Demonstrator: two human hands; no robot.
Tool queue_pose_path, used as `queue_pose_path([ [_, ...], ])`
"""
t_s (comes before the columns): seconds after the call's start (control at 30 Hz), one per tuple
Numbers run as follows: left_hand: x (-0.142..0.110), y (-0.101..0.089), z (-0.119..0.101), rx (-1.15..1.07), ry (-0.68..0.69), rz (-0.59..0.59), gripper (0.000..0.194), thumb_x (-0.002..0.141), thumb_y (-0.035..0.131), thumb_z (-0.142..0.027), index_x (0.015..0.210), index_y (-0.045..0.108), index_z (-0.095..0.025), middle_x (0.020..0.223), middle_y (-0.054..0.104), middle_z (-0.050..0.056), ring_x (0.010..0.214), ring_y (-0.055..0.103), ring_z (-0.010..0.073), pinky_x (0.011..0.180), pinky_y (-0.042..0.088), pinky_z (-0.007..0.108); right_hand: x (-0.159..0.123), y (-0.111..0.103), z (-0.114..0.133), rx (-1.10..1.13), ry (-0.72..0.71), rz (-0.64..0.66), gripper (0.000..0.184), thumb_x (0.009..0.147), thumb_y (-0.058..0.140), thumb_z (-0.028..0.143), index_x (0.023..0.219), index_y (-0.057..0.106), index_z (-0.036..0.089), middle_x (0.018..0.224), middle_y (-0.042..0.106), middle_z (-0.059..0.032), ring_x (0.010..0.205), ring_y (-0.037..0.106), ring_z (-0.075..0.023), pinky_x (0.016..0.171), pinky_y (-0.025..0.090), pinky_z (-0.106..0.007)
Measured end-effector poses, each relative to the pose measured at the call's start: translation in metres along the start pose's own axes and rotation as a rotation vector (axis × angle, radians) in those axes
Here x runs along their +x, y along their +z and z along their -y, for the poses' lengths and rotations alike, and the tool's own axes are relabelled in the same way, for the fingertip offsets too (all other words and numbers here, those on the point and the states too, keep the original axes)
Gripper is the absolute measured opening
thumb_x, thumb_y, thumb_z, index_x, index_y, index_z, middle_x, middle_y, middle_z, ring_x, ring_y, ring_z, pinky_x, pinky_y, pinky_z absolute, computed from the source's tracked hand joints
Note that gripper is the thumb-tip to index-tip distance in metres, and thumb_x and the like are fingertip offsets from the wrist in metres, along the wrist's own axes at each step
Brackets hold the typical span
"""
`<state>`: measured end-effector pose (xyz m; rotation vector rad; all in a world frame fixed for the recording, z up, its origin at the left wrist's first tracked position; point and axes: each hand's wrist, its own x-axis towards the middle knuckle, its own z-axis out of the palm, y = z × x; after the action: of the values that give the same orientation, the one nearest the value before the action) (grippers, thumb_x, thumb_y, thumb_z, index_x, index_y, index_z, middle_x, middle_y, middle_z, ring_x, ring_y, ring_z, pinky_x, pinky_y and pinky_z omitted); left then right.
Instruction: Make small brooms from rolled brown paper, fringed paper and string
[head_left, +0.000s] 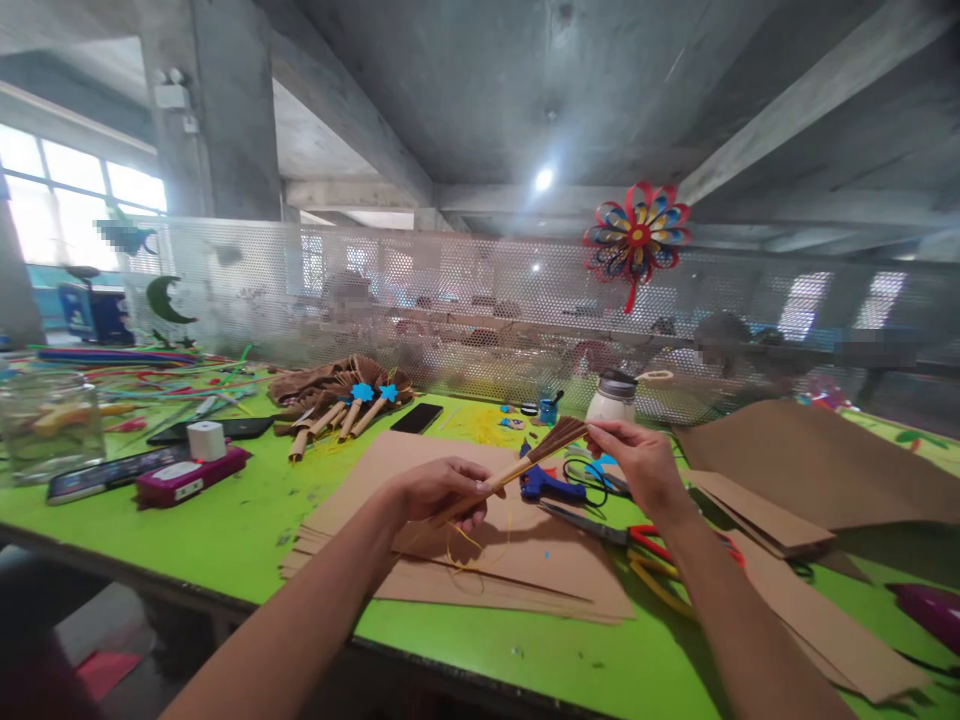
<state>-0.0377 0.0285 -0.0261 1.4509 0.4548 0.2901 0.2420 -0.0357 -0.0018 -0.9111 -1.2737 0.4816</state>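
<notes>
My left hand [450,490] is closed round the rolled handle of a small brown paper fan [525,463], held tilted over a stack of brown paper sheets [517,580]. With thumb and fingertips, my right hand [637,455] pinches the far tip of the fan's pleated end. Thin yellow raffia [463,545] hangs below my left hand. Behind the fan lies a blue glue gun [551,485]. Scissors with red and yellow handles [645,540] rest partly under my right forearm.
Finished paper fans with blue flowers [361,393] lie at the back left, near a black phone [417,418]. A purple power strip [191,475] and glass jar [49,425] stand at left. A lidded bottle [611,398] is behind my right hand; folded brown paper [817,620] lies right.
</notes>
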Motion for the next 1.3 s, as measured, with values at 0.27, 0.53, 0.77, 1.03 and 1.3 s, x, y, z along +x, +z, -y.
queue_pose_path([
  [0.27,0.001,0.0,0.001,0.002,-0.015,0.041,0.031,0.078,0.06,-0.026,0.105,0.063,-0.011,0.066,0.063,0.005,0.057,0.059,0.0127,0.054,0.045,0.023,0.002,0.0,-0.011,0.008,-0.011,-0.01,0.025,0.063,0.074,0.038,0.069,0.068,0.015,0.053,0.059,0.0006,0.048,0.049,-0.0109,0.049,0.041,-0.025],
  [0.53,0.0,-0.001,0.001,-0.016,-0.038,0.084,0.029,0.08,0.056,-0.025,0.104,0.062,-0.01,0.063,0.064,0.006,0.05,0.056,0.0123,0.049,0.041,0.023,0.002,-0.002,-0.015,0.071,0.045,0.011,0.028,0.063,0.074,0.04,0.071,0.067,0.014,0.055,0.057,0.0003,0.049,0.047,-0.0098,0.047,0.039,-0.024],
  [0.77,-0.001,-0.003,0.0,-0.059,0.027,0.09,0.03,0.081,0.051,-0.024,0.104,0.06,-0.007,0.057,0.061,0.006,0.043,0.054,0.013,0.044,0.04,0.022,0.002,-0.005,-0.008,0.27,0.105,0.046,0.035,0.071,0.068,0.041,0.096,0.066,0.017,0.067,0.062,-0.0014,0.059,0.055,-0.0122,0.055,0.046,-0.026],
  [1.03,-0.001,-0.005,0.0,-0.086,0.039,0.16,0.031,0.083,0.049,-0.025,0.107,0.058,-0.008,0.061,0.063,0.007,0.044,0.056,0.013,0.043,0.042,0.022,-0.006,0.007,-0.001,0.159,0.087,0.22,0.063,0.07,0.071,0.035,0.128,0.049,0.023,0.108,0.064,-0.0078,0.1,0.057,-0.0223,0.074,0.051,-0.032],
  [1.3,-0.001,-0.007,0.009,-0.113,-0.013,0.227,0.028,0.08,0.053,-0.026,0.099,0.062,-0.007,0.069,0.066,0.012,0.053,0.061,0.0162,0.047,0.046,0.025,-0.011,0.022,0.009,0.141,0.002,0.149,0.05,0.068,0.073,0.036,0.113,0.059,0.02,0.09,0.066,-0.0048,0.079,0.059,-0.0175,0.065,0.051,-0.029],
])
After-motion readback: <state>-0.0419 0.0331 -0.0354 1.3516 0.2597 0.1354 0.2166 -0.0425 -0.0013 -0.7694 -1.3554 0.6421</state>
